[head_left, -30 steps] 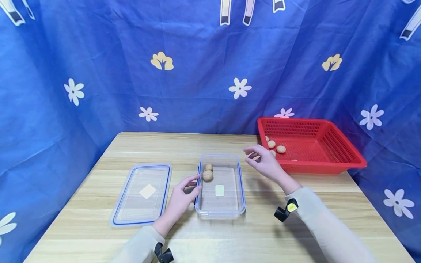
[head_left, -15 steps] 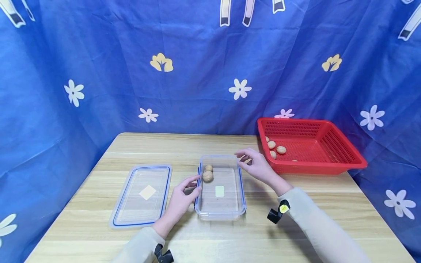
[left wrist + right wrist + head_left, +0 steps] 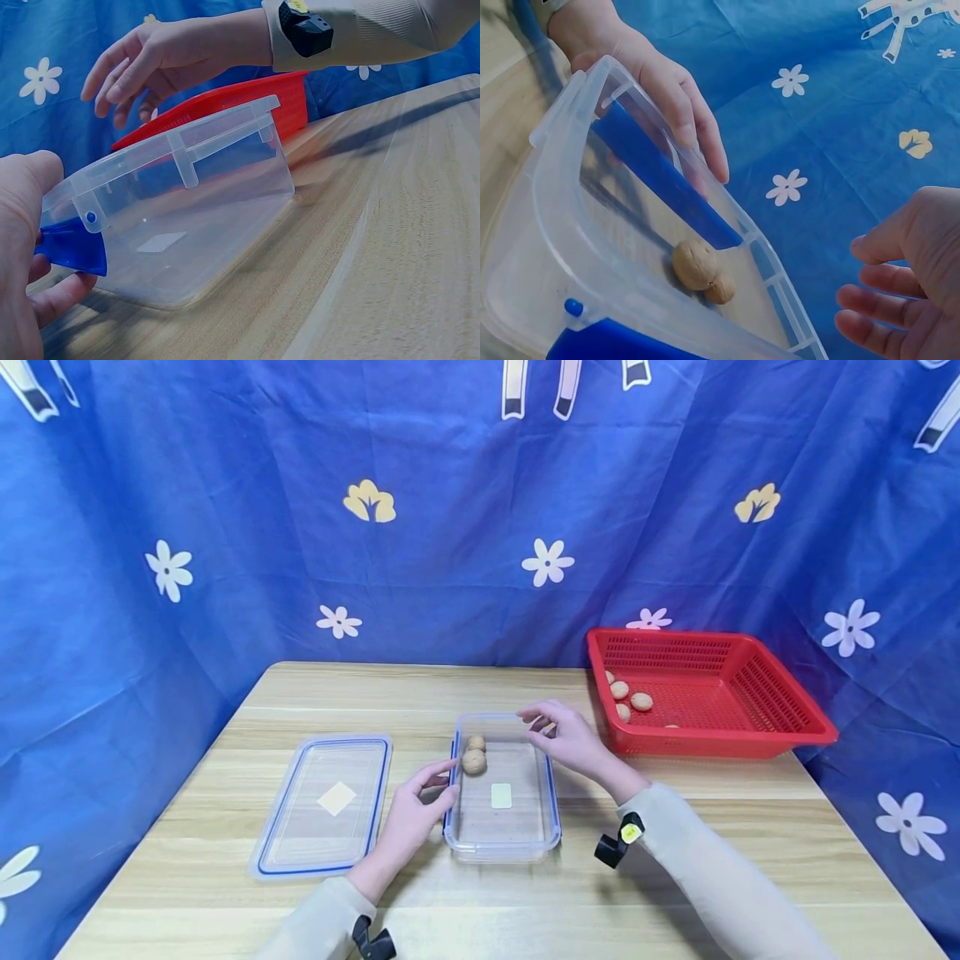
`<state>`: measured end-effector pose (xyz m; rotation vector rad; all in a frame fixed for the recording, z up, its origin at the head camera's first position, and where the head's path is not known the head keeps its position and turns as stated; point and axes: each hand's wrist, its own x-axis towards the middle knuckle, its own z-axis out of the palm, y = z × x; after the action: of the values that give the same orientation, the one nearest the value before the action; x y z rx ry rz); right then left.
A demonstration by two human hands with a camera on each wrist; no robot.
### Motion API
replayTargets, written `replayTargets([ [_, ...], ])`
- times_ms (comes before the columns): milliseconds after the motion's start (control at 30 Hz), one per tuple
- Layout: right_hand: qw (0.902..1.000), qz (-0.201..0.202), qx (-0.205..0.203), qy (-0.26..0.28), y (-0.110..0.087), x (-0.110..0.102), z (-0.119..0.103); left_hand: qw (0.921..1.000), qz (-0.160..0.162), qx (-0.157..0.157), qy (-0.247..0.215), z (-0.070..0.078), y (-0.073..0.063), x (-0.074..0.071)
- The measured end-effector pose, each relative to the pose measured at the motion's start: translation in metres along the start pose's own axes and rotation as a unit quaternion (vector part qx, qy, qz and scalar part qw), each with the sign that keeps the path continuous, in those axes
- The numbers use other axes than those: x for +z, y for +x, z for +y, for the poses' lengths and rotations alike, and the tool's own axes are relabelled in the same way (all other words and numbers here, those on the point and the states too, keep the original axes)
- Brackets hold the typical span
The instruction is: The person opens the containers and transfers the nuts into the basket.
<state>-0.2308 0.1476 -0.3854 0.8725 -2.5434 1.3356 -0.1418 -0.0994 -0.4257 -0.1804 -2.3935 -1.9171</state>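
A clear plastic food container with blue side clips stands on the table, its top uncovered. Two walnuts lie touching each other inside, along its left wall. My left hand rests at that left side, with its thumb and fingers spread and touching around the blue clip. Over the container's right back rim hovers my right hand. Its fingers are loosely bent, and the right wrist view shows no walnut between thumb and fingers.
The container's clear lid, edged in blue, lies flat on the left of the table. At the back right stands a red plastic basket with several walnuts. Behind the table hangs a blue patterned cloth.
My right hand has moved left from beside the red basket to over the container's right rim. The left hand, container and walnuts have stayed in place.
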Motion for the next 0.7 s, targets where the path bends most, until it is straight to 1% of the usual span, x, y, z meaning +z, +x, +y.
replayTargets([
  [467,0.9993,-0.034,-0.001,0.014,0.011,0.014,-0.005,1.0000,-0.002,-0.001,0.008,0.000,0.000,0.000],
  [700,0.9985,-0.054,0.000,0.012,0.019,0.021,-0.008,0.9999,0.003,-0.005,0.016,0.002,0.001,0.000],
])
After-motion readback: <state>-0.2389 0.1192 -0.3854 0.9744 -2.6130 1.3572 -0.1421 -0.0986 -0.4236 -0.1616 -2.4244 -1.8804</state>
